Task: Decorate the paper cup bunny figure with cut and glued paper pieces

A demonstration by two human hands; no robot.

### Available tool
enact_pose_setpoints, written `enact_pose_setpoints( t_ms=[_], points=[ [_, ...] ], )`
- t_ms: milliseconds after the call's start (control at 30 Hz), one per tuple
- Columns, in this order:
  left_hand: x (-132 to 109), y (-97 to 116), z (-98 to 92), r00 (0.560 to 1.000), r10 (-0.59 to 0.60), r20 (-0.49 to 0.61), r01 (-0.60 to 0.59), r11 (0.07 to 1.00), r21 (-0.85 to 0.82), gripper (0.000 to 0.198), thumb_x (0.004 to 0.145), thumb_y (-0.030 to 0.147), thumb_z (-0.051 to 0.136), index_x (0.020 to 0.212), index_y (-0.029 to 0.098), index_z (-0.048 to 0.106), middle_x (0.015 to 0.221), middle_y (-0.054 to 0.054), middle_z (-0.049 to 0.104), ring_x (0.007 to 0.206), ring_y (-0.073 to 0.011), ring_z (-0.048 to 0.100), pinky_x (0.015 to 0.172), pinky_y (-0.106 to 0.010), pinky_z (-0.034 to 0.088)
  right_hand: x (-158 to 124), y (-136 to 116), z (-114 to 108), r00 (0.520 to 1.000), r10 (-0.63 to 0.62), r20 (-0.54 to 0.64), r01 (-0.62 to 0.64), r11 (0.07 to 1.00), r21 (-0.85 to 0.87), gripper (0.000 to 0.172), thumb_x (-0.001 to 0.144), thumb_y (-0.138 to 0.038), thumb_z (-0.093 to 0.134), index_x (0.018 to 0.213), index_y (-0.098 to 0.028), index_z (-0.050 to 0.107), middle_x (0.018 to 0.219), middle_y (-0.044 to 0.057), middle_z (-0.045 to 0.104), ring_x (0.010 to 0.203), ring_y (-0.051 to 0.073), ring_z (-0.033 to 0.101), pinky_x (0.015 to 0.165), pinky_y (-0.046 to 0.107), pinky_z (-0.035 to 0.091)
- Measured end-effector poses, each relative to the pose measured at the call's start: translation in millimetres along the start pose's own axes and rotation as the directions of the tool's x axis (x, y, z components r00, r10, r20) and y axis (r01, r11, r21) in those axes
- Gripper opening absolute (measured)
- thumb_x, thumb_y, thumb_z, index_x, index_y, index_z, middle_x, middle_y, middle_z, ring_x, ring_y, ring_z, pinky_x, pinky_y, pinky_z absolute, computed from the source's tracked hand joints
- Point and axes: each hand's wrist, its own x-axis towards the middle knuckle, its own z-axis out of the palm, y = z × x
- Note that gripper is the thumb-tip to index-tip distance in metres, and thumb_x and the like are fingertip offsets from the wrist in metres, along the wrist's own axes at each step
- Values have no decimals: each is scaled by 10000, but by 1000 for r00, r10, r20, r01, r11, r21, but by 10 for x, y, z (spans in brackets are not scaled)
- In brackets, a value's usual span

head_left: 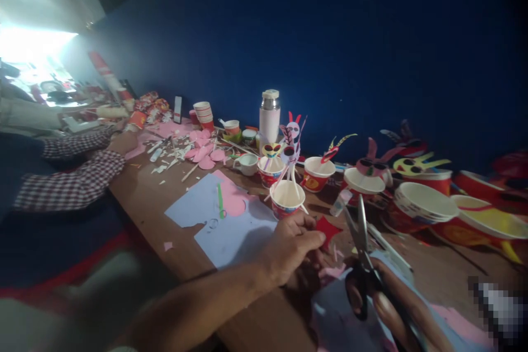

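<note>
Between the thumb and fingers of my left hand is a small red paper piece with curved-in edges. My right hand grips black-handled scissors, fingers through the loops. The blades are spread and point up and away, a little to the right of the red paper and apart from it. Pink paper scraps lie below the two hands. A blue-grey paper sheet with cut edges lies left of my left hand, with a pink sheet partly on it.
Paper bowls with paper masks line the wall side, several stacked at right. Behind them stands a thermos. A small clear bottle is near the blades. Pink discs and white scraps lie farther left, near another person's checked sleeve.
</note>
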Motion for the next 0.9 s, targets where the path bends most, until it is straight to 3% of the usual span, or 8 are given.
enact_pose_setpoints(
  t_ms=[67,200,233,333,500,633,900],
  points=[
    [-4,29,-13,1000,-2,-3,2,1000,0,177,628,242,598,733,147,491,570,3,591,398,-60,473,411,-179,370,26,-29,-71,999,-32,-43,28,997,-71,494,684,-556,605,1081,-265,572,1068,53,632,979,297,578,658,292,534],
    [0,60,-39,1000,24,-16,-24,1000,10,134,669,227,577,748,151,501,606,12,587,429,-51,471,411,-160,352,96,-230,-119,971,-85,225,68,994,84,365,760,-548,515,1003,-282,572,717,32,631,640,216,600,542,267,516],
    [1,58,-41,999,28,-23,-28,999,18,130,678,227,576,755,149,506,612,13,585,436,-48,472,412,-155,347,105,-267,-111,967,-82,243,55,992,117,360,771,-545,506,1015,-284,556,690,23,610,609,202,583,539,265,508],
    [7,40,-39,999,17,-33,-16,999,35,136,693,237,582,760,146,507,610,15,578,440,-46,466,412,-153,345,102,-292,-70,970,-47,240,4,984,177,364,789,-517,513,1048,-262,513,724,14,572,648,180,553,560,253,486],
    [15,16,-30,1000,-8,-29,9,1000,18,152,684,242,603,745,151,498,605,20,566,439,-49,457,412,-160,356,91,-264,-23,918,-37,395,-40,982,184,395,812,-535,468,1021,-201,466,725,12,509,649,156,498,557,248,440],
    [15,24,-29,999,-16,-33,16,1000,15,140,686,238,598,759,156,510,592,27,556,434,-48,456,412,-158,358,97,-263,-3,911,-57,409,-10,987,160,358,805,-536,484,904,-192,474,757,17,509,670,149,469,612,260,401],
    [38,20,-31,1000,-10,-23,10,1000,13,118,693,225,588,764,147,535,609,28,546,436,-46,465,417,-166,370,54,-192,17,892,-64,448,18,994,106,341,837,-481,471,1001,-183,490,776,14,512,685,148,457,621,257,383]
  ],
)
